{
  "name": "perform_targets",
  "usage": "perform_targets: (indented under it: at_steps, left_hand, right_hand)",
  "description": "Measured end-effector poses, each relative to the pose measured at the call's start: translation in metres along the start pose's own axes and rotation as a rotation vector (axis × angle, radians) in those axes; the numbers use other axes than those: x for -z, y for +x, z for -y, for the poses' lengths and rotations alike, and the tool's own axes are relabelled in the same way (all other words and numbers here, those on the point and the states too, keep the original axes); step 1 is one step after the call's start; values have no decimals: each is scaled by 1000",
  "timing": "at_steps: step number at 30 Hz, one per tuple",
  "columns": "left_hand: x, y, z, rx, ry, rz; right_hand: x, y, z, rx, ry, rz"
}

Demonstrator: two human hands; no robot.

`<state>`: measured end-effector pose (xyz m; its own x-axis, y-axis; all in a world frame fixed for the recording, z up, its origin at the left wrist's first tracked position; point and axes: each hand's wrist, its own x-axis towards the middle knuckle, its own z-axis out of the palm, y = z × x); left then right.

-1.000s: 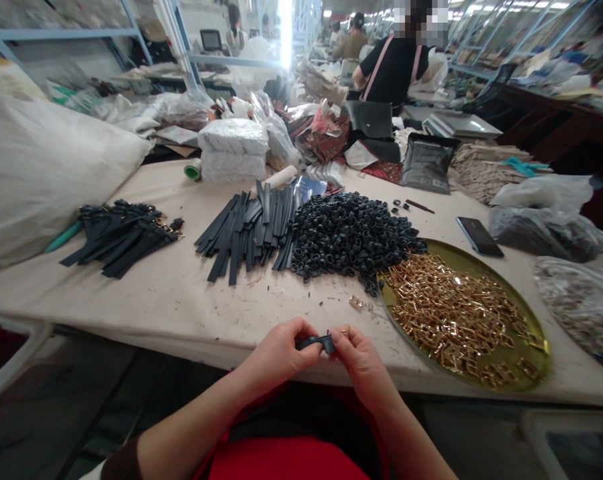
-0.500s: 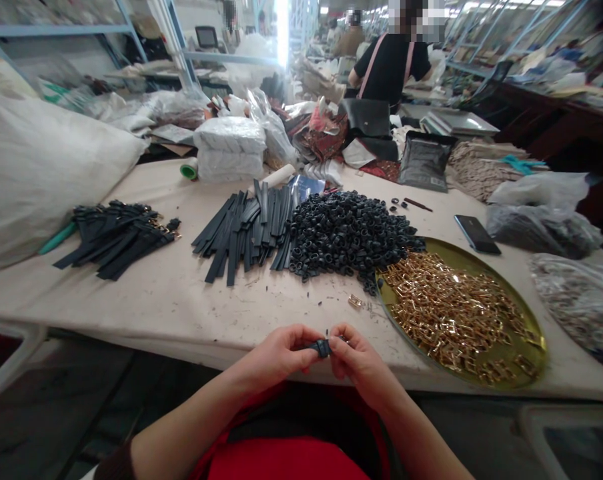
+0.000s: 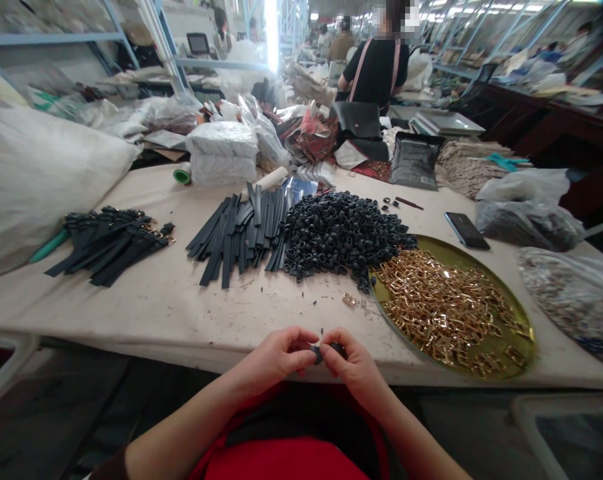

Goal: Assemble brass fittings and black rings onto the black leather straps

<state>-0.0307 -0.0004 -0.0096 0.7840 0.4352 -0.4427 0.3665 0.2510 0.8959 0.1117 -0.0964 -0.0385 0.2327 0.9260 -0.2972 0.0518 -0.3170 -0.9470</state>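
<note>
Both hands meet at the table's front edge around a small dark strap piece (image 3: 317,355). My left hand (image 3: 287,351) pinches its left side; my right hand (image 3: 342,353) grips it from the right, where a dark part shows between the fingers. The fingers hide most of the piece. Beyond them lie a heap of small black loops (image 3: 336,233) and, to its left, flat black strips (image 3: 236,233). A round golden tray (image 3: 524,333) at the right holds many gold buckles (image 3: 441,303). One gold buckle (image 3: 349,300) rests on the table outside the tray.
Black straps with gold fittings (image 3: 114,243) lie at the left beside a large white sack (image 3: 46,167). A phone (image 3: 465,231) and plastic bags (image 3: 526,213) are at the right. Wrapped packs (image 3: 222,150) stand at the back; a person in black (image 3: 376,70) is beyond.
The view has shifted slightly. Both hands have turned the dark piece between their fingers, and less of it shows now.
</note>
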Motion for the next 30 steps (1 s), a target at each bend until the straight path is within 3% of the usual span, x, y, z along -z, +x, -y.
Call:
perform_targets:
  at_steps: [3, 7, 16, 19, 22, 24, 30]
  left_hand:
    - [4, 1, 1, 14, -3, 98]
    - [1, 3, 8, 3, 52, -26]
    - [-9, -3, -5, -72, 299, -111]
    - [-2, -2, -8, -36, 360, -55]
    - [6, -3, -10, 34, 439, 143]
    - [9, -4, -10, 51, 464, 206]
    - [0, 7, 0, 69, 455, 127]
  right_hand:
    - [-1, 1, -3, -61, 108, 15]
    - [1, 0, -5, -33, 24, 46]
    - [10, 0, 2, 82, -196, 83]
    - [9, 2, 3, 126, -200, 53]
    - [11, 2, 1, 118, -184, 63]
    - [12, 2, -1, 131, -210, 65]
    - [9, 0, -4, 190, -405, -36]
